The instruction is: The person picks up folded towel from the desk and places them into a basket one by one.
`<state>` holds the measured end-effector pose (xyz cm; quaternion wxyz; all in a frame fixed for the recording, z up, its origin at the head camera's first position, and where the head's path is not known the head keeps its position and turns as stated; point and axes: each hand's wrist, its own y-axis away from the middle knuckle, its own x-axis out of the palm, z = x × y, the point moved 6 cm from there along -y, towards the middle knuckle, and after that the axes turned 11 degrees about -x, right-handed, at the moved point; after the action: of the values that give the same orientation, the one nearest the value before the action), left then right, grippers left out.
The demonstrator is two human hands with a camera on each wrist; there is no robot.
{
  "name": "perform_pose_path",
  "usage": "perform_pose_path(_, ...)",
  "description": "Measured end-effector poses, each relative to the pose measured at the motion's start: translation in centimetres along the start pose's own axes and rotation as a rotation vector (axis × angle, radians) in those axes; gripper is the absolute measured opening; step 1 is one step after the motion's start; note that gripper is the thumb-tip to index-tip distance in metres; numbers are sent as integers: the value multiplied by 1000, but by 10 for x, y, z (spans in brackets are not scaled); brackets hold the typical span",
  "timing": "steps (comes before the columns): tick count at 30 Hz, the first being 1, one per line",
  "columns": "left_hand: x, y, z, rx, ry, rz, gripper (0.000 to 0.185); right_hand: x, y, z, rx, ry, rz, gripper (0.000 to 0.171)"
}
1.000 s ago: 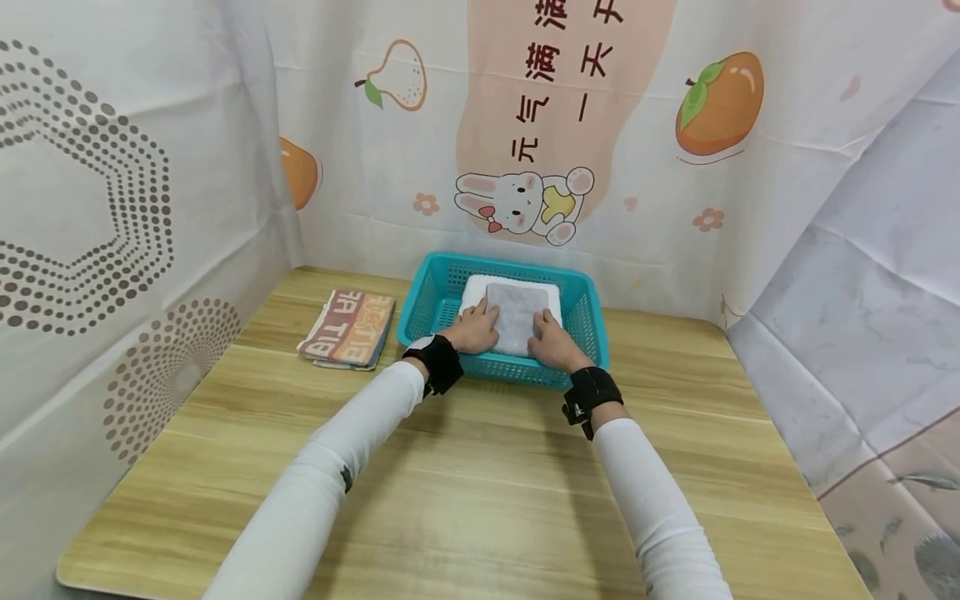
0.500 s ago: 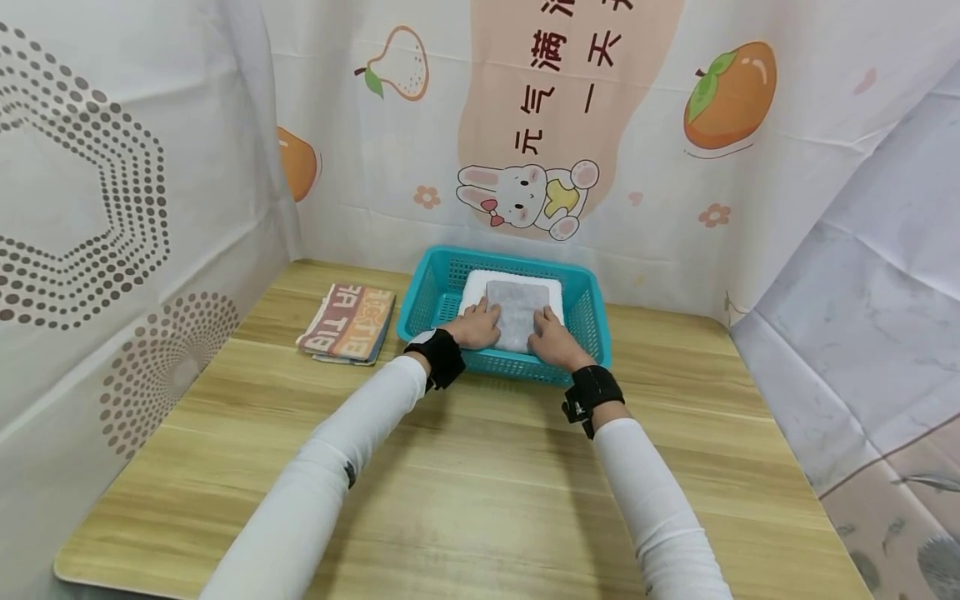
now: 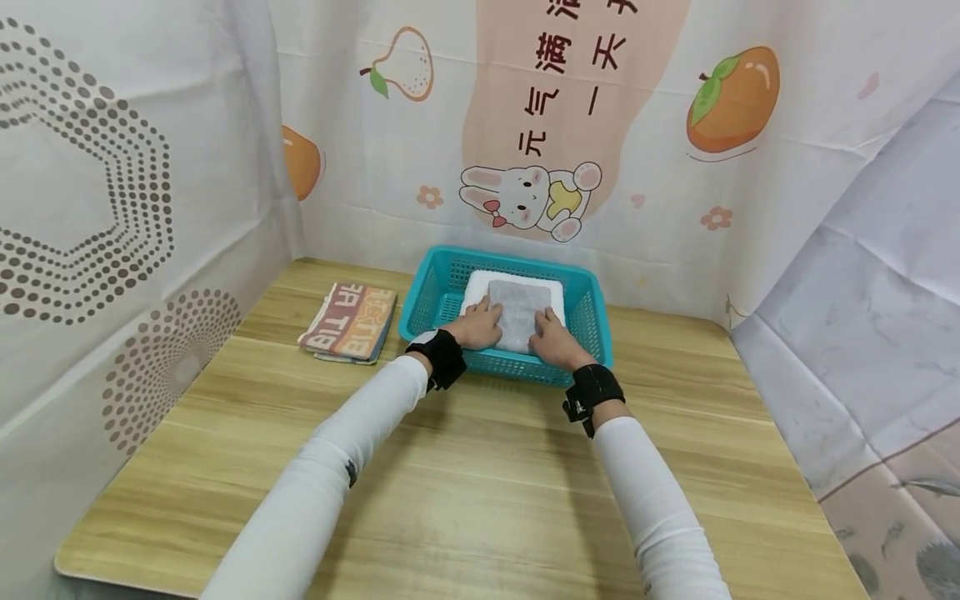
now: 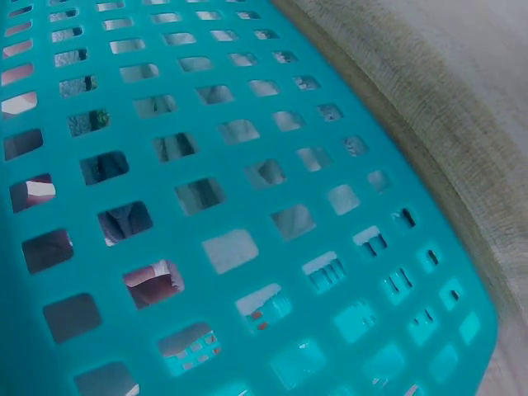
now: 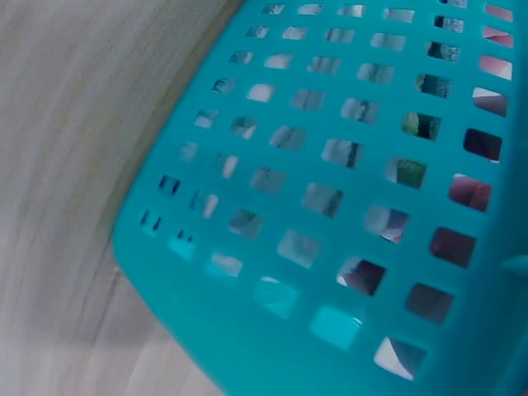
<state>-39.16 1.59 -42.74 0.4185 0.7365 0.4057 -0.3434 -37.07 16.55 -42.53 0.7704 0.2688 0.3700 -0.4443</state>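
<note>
In the head view, a folded grey towel [image 3: 519, 310] lies on top of a folded white towel [image 3: 477, 287] inside a teal plastic basket [image 3: 420, 287]. My left hand [image 3: 478, 325] reaches over the near rim and rests on the left side of the grey towel, fingers extended. On that towel's right side rests my right hand [image 3: 553, 337], its fingers lying along the edge. Both wrist views are filled by the perforated basket wall [image 4: 198, 165], which mostly hides the hands; the same wall [image 5: 305, 198] shows slanted in the right one.
Left of the basket, a folded patterned cloth [image 3: 351, 321] with orange and maroon lettering lies on the wooden table [image 3: 465, 500]. A printed curtain [image 3: 375, 167] hangs right behind the basket, and more sheets enclose both sides.
The head view has shifted slightly, so the scene sits a little higher than a second ago. Both hands stay on the grey towel in the basket.
</note>
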Motion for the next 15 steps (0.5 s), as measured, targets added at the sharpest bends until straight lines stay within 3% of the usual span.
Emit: perform_pose_path(15, -5, 2, -3, 13, 36, -67, 56, -11, 0, 6, -49, 79, -11, 61)
